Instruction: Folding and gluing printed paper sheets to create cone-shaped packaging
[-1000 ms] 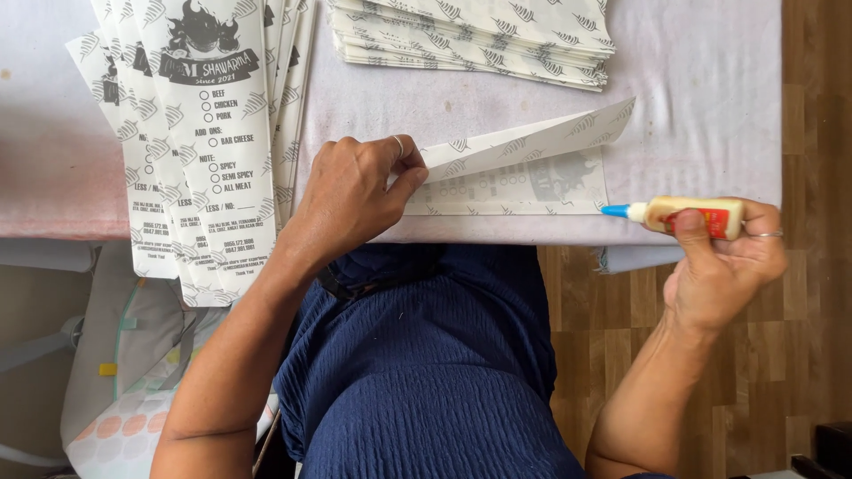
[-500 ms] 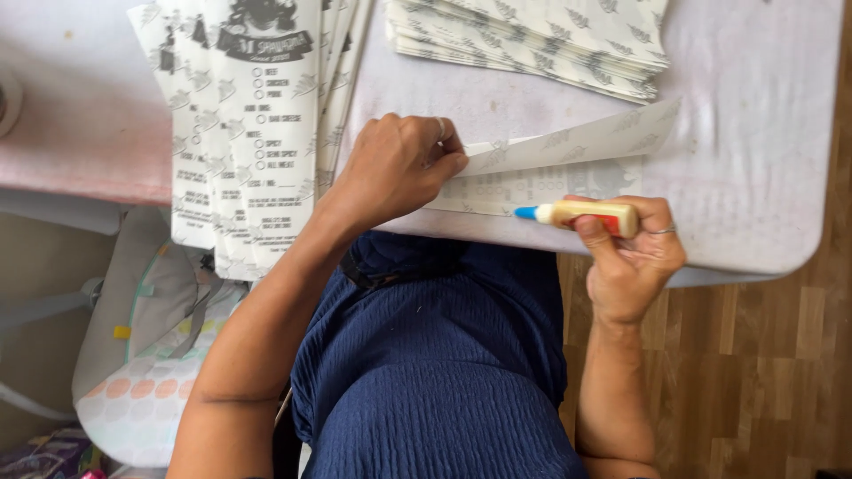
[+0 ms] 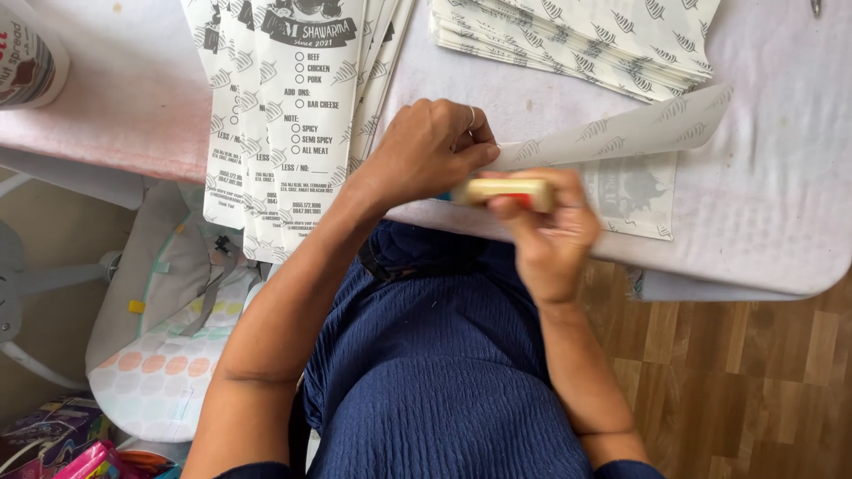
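At the near edge of the counter (image 3: 781,222), a pale yellow glue stick (image 3: 504,190) is gripped in the closed fingers of the right hand (image 3: 546,232), held level with its tip pointing toward the left hand; the stick and hand are blurred, so the tip itself cannot be made out. Just beyond it, the left hand (image 3: 426,151) is curled with its fingers pinched shut on the near-left end of a folded paper sheet (image 3: 621,142), whose patterned flap is lifted off the counter and slants up toward the right. A printed part of the same sheet lies flat beneath the flap, close to the near edge. To the left, a fanned stack of printed paper bags (image 3: 302,106) hangs over the near edge of the counter. Farther back, toward the far right, a pile of patterned sheets (image 3: 586,35) is laid flat. At the far left corner, part of a round container (image 3: 31,53) is seen.
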